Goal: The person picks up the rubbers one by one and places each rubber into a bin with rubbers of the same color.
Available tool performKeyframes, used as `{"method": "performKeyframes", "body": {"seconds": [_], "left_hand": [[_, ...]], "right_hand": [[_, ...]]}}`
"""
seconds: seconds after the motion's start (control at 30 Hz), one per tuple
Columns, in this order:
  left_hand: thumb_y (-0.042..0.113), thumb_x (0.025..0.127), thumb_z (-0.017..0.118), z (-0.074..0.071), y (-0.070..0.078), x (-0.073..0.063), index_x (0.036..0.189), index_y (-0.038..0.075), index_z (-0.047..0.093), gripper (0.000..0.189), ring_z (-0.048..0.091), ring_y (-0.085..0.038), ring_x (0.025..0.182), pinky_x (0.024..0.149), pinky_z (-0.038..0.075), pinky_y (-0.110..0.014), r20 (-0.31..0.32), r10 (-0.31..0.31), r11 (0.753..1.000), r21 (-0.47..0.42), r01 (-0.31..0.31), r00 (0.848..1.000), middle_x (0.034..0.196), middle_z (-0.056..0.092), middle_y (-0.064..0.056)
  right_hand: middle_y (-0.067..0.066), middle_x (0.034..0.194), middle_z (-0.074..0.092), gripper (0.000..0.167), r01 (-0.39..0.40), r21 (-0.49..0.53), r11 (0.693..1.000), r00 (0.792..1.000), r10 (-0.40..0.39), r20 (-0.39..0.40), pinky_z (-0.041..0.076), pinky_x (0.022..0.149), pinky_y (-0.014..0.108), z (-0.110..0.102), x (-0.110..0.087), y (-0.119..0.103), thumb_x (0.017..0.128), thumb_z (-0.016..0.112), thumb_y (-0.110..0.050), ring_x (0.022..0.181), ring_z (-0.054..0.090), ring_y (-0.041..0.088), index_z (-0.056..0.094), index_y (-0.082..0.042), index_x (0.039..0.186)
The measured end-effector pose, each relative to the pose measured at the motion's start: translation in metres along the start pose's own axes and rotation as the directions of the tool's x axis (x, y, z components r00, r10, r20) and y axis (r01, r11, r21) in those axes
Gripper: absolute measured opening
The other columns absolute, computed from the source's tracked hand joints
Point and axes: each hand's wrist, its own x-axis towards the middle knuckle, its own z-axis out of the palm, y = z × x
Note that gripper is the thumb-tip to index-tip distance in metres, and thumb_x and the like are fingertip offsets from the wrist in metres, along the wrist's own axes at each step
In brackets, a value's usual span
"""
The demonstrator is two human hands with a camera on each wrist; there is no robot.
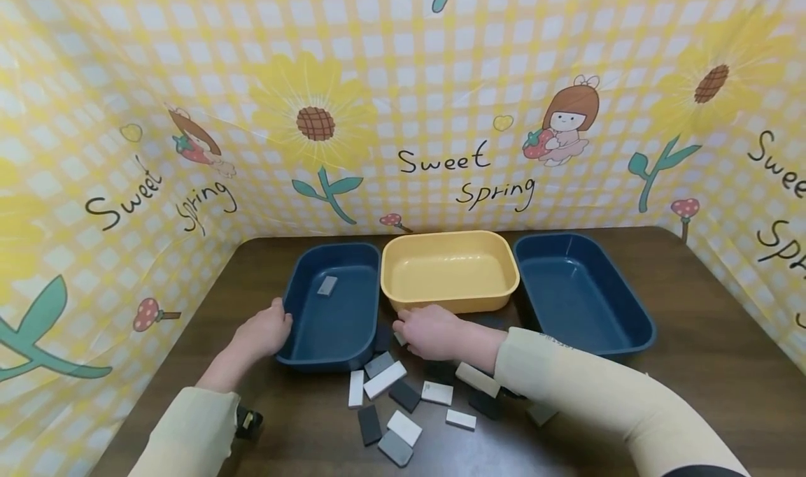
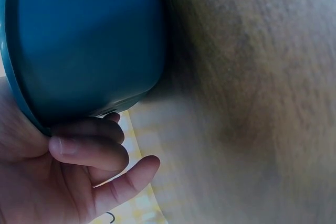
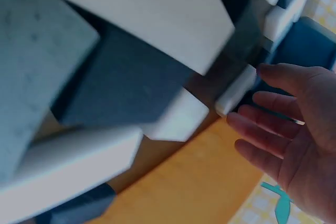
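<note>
My left hand (image 1: 263,331) holds the left side rim of a dark blue bin (image 1: 364,359), its fingers (image 2: 94,153) curled below the lip in the left wrist view. One light grey block (image 1: 327,286) lies inside that bin. In front of the yellow bin (image 1: 450,303), my right hand (image 1: 434,331) reaches over the pile and pinches the end of a light-coloured block (image 3: 237,91) between thumb and fingertips. Around and below it lie several rectangular blocks on the table: white ones (image 1: 385,380), dark ones (image 1: 404,395) and grey ones (image 1: 395,448).
A second dark blue bin (image 1: 582,302) stands at the right, beside the yellow one. The three bins form a row on the brown wooden table (image 1: 302,421). Behind and beside them hangs a yellow checked cloth (image 1: 428,113). A black wrist device (image 1: 249,422) sits at the left sleeve.
</note>
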Motion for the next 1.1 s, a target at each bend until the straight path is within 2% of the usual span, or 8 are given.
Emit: {"method": "performKeyframes", "body": {"seconds": [0.1, 0.27, 0.63, 1.1], "left_hand": [[0.016, 0.103, 0.036, 0.0, 0.0, 0.0, 0.134, -0.024, 0.025, 0.052, 0.061, -0.037, 0.09, 0.074, 0.05, -0.052, 0.002, -0.002, 1.0, 0.001, 0.002, 1.0, 0.118, 0.052, -0.04], [0.016, 0.103, 0.036, -0.001, 0.001, 0.0, 0.133, -0.023, 0.026, 0.051, 0.061, -0.038, 0.091, 0.075, 0.05, -0.052, -0.008, 0.001, 1.0, -0.001, -0.001, 1.0, 0.118, 0.052, -0.04], [0.015, 0.102, 0.036, 0.002, -0.001, -0.001, 0.133, -0.024, 0.027, 0.05, 0.061, -0.042, 0.097, 0.078, 0.049, -0.055, -0.018, 0.005, 1.0, 0.004, -0.005, 1.0, 0.118, 0.052, -0.04], [0.015, 0.102, 0.037, 0.003, 0.0, -0.001, 0.13, -0.023, 0.029, 0.048, 0.062, -0.036, 0.087, 0.073, 0.051, -0.052, -0.026, 0.009, 1.0, 0.001, -0.009, 1.0, 0.111, 0.056, -0.038]], "right_hand": [[0.001, 0.099, 0.063, 0.022, -0.01, -0.013, 1.0, 1.0, 0.01, 0.012, 0.048, 0.061, 0.022, 0.007, 0.001, -0.002, 0.09, 0.07, -0.026, 0.082, 0.059, 0.012, 0.067, -0.014, 0.109], [0.0, 0.094, 0.064, 0.012, -0.013, -0.045, 0.999, 0.999, 0.011, -0.036, 0.047, 0.06, 0.023, 0.011, 0.004, -0.003, 0.094, 0.064, -0.021, 0.084, 0.057, 0.014, 0.069, -0.015, 0.103], [-0.002, 0.092, 0.064, 0.012, -0.028, -0.103, 0.994, 0.998, 0.023, -0.055, 0.046, 0.058, 0.021, 0.019, 0.008, -0.006, 0.096, 0.062, -0.023, 0.083, 0.057, 0.012, 0.07, -0.017, 0.102], [-0.002, 0.091, 0.064, 0.011, -0.014, -0.088, 0.996, 0.997, 0.007, -0.079, 0.045, 0.057, 0.021, 0.018, 0.004, -0.006, 0.095, 0.062, -0.023, 0.082, 0.057, 0.012, 0.07, -0.017, 0.1]]}}
